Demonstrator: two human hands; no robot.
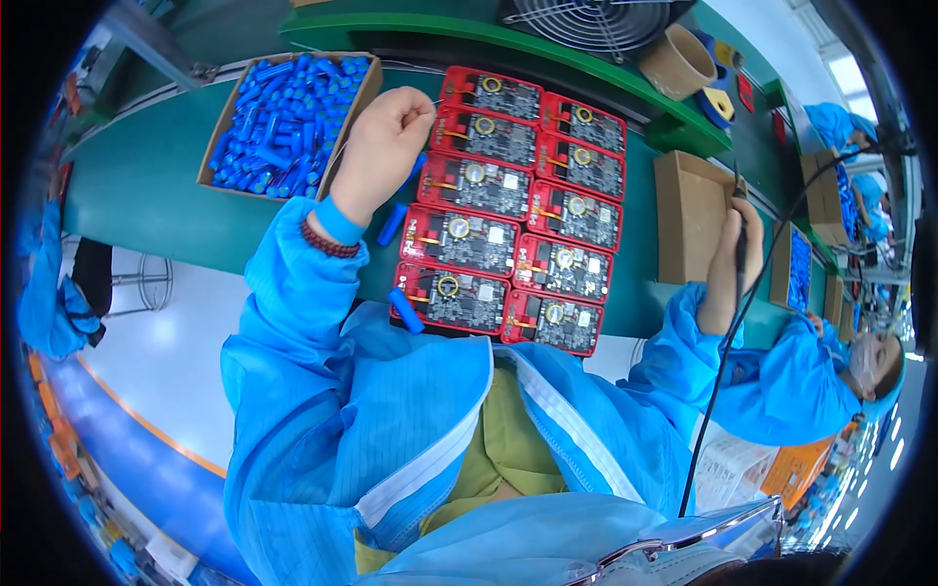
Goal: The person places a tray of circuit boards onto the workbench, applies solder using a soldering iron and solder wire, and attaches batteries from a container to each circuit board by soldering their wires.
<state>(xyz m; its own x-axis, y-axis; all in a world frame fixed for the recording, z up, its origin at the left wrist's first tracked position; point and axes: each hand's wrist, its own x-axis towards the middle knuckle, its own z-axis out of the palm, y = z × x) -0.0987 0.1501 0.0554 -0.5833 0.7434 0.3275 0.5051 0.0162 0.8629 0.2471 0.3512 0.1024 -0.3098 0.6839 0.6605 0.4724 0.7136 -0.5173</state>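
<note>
My left hand is closed in a pinch on a thin wire, probably solder, whose end pokes out towards the upper left of the red housings. Most of that wire is hidden by the fingers. My right hand is wrapped round a black soldering iron, held upright off to the right, away from the boards. Two columns of red housings lie side by side, each with a grey circuit board inside. Loose blue cylindrical battery cells lie along their left side; another blue cell rests at the near left corner.
At the left stands a cardboard box full of blue cells. Another cardboard box sits right of the housings. A green shelf edge runs behind, with a fan and a tape roll. A co-worker sits at the right.
</note>
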